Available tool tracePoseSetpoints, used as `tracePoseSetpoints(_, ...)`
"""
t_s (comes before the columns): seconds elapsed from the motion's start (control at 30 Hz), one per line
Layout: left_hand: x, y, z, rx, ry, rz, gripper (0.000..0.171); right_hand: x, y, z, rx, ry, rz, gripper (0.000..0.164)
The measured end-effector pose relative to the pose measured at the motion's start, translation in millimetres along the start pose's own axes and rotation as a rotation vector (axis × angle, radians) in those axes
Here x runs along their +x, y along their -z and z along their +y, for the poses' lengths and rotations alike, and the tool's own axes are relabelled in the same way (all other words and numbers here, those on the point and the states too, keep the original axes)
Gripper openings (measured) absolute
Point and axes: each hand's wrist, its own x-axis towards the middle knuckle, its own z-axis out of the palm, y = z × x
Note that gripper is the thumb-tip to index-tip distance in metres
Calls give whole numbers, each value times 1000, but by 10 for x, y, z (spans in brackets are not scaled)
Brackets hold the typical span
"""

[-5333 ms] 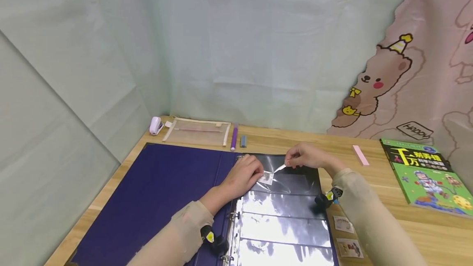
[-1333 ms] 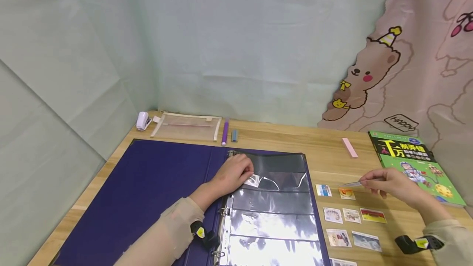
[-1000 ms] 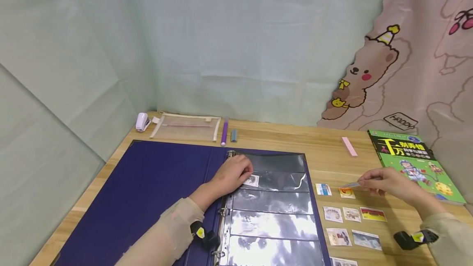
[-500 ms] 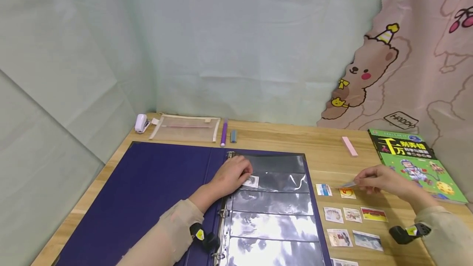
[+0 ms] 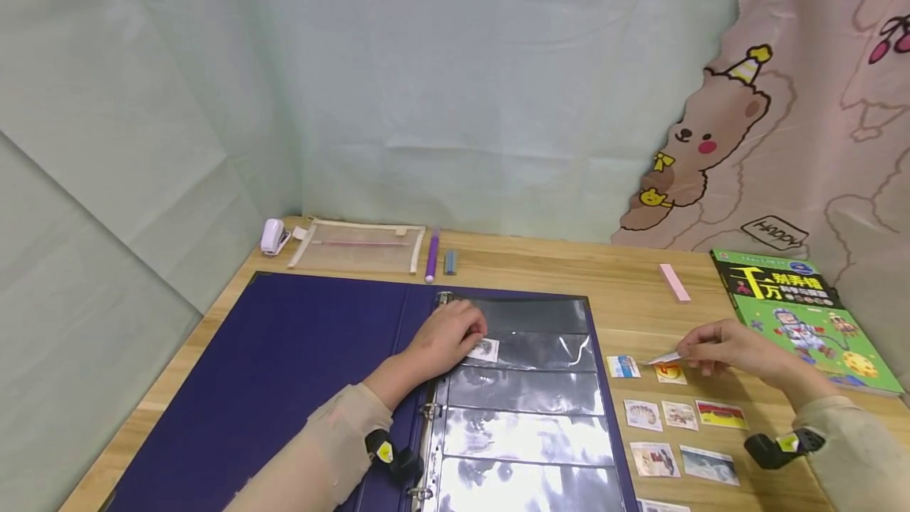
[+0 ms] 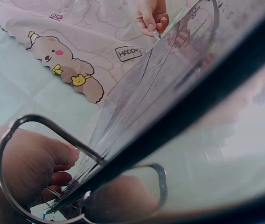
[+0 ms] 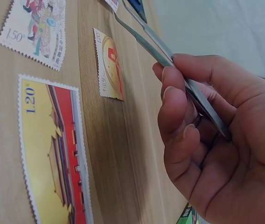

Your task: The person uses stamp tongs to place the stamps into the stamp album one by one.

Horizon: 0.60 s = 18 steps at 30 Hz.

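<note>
My left hand [image 5: 446, 338] rests at the top of the black pocket page [image 5: 526, 389], beside the binder rings. Its fingertips lie by a small grey-and-white stamp [image 5: 485, 349] in the second row, partly under the hand. In the left wrist view the fingers [image 6: 60, 178] are curled near the page edge; whether they pinch film is hidden. My right hand [image 5: 725, 350] pinches metal tweezers [image 7: 158, 52], prongs apart. Their tips reach beside a blue-and-white stamp [image 5: 623, 367], above the table. Below the tweezers lies an orange-yellow stamp [image 7: 109, 65].
Several more stamps lie in rows right of the navy binder [image 5: 320, 370], including a red-yellow one [image 7: 53, 149]. Behind are a stapler [image 5: 273, 236], a mesh pouch [image 5: 359, 247], a purple pen [image 5: 432, 257], a grey-blue block [image 5: 450, 262], a pink strip [image 5: 674, 282] and a book [image 5: 806, 322].
The right hand has carried the tweezers from the page to the loose stamps, then slightly left from the orange-yellow stamp towards the blue-and-white one. The left hand stays on the page.
</note>
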Motion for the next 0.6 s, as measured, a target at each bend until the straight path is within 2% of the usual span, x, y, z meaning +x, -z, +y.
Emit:
tracePoseSetpoints(0.27, -2, -8, -3, -15, 16, -5, 6, 19, -6, 8, 28, 14, -20, 27)
tracePoseSetpoints(0.43, -4, -11, -3, -18, 14, -6, 5, 37, -30, 15, 40, 53, -35, 27)
tracePoseSetpoints(0.6, -1, -11, -1, -18, 12, -4, 5, 80, -43, 37, 35, 37, -44, 27)
